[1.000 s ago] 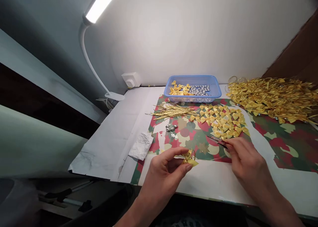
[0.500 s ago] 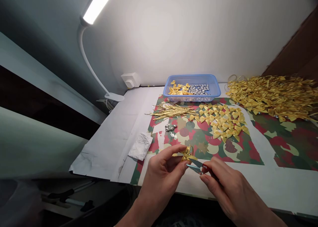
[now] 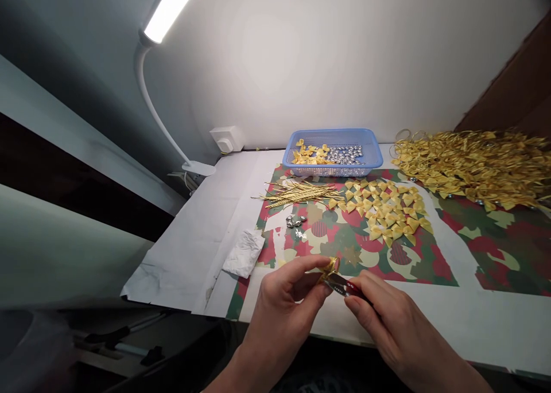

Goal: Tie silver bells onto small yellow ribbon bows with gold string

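Two hands meet: left hand (image 3: 284, 292) pinches a gold ribbon bow (image 3: 329, 266); right hand (image 3: 387, 318) grips small snips (image 3: 342, 284) touching it.

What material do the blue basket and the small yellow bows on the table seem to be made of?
Basket: probably plastic, matte, given its fine moulded mesh walls and even blue colour. Bows: likely satin ribbon or similar fabric, with a soft golden sheen and folded, pinched shapes.

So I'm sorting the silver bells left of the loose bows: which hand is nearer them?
Left. The left hand lies just below the silver bells; the right hand sits farther right.
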